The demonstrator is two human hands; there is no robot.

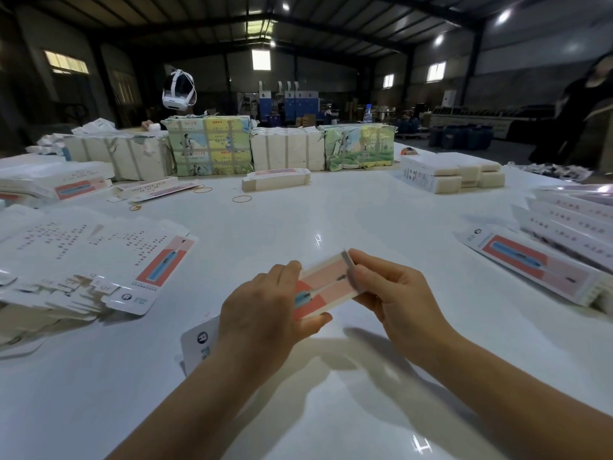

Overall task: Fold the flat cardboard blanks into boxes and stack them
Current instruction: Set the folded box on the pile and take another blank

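White glossy table point(331, 210) in a warehouse: both hands hold one blank point(326, 287) above it, long axis lower-left to upper-right, left hand point(262, 313) gripping the near end, right hand point(394, 293) pinching the far flap.

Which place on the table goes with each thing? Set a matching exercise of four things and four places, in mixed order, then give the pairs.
Things
1. box being folded
2. loose flat blanks
3. rubber band
4. wrapped bundles

Places
A. in a row along the far side of the table
B. spread in a heap at the left
C. held between left hand and right hand
D. lying alone, past the table's middle

Pairs: 1-C, 2-B, 3-D, 4-A
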